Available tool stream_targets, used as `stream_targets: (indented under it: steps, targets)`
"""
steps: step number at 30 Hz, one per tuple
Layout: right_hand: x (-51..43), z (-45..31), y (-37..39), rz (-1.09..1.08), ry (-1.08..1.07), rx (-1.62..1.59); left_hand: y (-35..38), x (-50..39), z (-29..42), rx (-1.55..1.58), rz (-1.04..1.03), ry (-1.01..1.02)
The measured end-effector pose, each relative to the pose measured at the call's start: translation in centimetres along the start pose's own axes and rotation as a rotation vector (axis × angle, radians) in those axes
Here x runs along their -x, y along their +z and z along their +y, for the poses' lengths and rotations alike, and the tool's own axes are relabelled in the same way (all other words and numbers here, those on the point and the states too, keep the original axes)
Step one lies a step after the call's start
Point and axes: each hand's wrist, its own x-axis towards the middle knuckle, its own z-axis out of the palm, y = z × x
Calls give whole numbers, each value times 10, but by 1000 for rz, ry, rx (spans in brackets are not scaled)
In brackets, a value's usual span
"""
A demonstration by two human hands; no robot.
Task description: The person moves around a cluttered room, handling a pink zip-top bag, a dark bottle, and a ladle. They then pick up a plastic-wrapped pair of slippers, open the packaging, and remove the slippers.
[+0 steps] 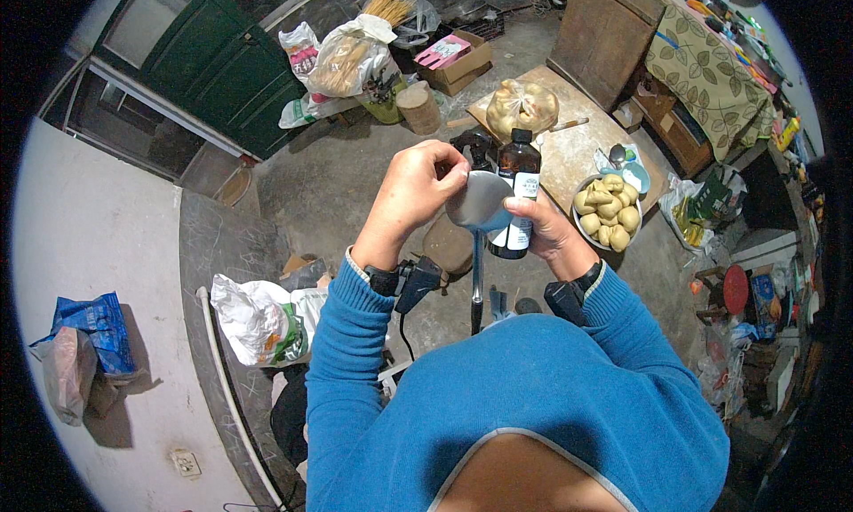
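Note:
My right hand [543, 225] grips a dark brown bottle [520, 159] with a white label and black cap, upright; its thumb rests on the rim of a round metal ladle or spoon [478, 202]. The ladle's shiny handle points down toward my chest. My left hand [426, 185] is at the ladle's left edge, thumb and forefinger pinched together; whether they hold the rim or something small I cannot tell. Beyond the bottle, a knotted clear plastic bag of pale yellowish pieces [523, 109] sits on a floured wooden board [573, 155].
Right of my right hand, a bowl [578, 227] holds several yellowish dough pieces, beside a light blue dish [636, 177] and a spoon [618, 154]. A cardboard box [460, 75] and wooden cabinet [600, 39] stand farther back. A white sack [260, 319] lies at left by a pipe [230, 385].

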Motion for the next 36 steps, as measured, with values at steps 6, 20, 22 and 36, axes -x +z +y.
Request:
stream_targets:
  steps: [6,20,22,36]
  targets:
    - [-1,3,-7,22,-14,-122,10,9,-24,170,172,-14]
    - [-12,-4,-33,276,-197,-315,80,142,-61,506,-453,-282]
    - [-14,-4,-34,296,-205,-287,87,145,-63,512,-235,-197]
    - [-23,2,-22,191,-125,-75,77,145,-80,1189,185,-519]
